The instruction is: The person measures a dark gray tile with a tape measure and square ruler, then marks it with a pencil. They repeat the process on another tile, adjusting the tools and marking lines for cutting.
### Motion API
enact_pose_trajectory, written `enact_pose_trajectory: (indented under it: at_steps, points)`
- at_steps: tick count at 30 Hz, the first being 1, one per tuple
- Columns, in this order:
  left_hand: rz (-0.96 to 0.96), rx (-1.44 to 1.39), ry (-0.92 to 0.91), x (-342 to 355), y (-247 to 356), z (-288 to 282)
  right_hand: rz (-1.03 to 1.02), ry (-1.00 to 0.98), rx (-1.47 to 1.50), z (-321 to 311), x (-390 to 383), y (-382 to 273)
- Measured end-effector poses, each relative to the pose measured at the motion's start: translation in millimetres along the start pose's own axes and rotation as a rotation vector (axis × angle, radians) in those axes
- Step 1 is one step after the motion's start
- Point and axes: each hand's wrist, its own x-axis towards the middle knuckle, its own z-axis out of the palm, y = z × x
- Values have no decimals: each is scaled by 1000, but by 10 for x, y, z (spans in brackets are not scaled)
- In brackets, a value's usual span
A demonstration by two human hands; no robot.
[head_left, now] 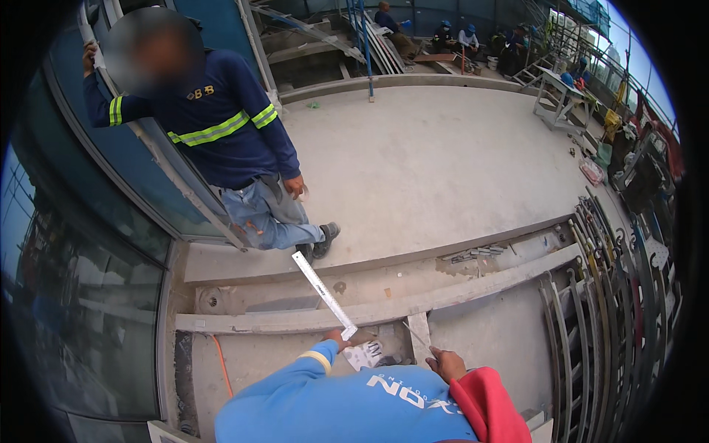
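My left hand (337, 340), at the end of a blue sleeve with a yellow band, grips the short stock of a metal try square (317, 286). The square's long silver blade points up and left over the concrete ledge, towards a co-worker's shoes. To the right, my right hand (446, 365) closes round a thin stick-like tool (417, 336), whose exact kind I cannot make out. Its tip slants up and left over a short concrete crosspiece (419, 341). Between my hands lies a white-and-grey patterned piece (363, 356), perhaps a glove, partly hidden by my blue shirt.
A co-worker (221, 125) in navy with reflective bands stands at left by the glass wall (88, 295). A concrete ledge (258, 323) borders a trough with metal pieces (476, 254). Metal bars (598, 273) stand at right. An orange cord (223, 365) lies lower left; several people sit far back.
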Motion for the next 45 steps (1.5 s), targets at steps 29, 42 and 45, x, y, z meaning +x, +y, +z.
enact_pose_trajectory:
  at_steps: [29, 42, 45]
  points:
    - [-126, -109, -307, 99, -144, -188, 62, 29, -27, -71, 218, -169]
    - [-136, -125, -385, 223, -198, 22, 45, 57, 6, -232, 202, -258]
    - [-139, -141, -462, 243, -215, 84, 56, 44, -9, -217, 205, -253]
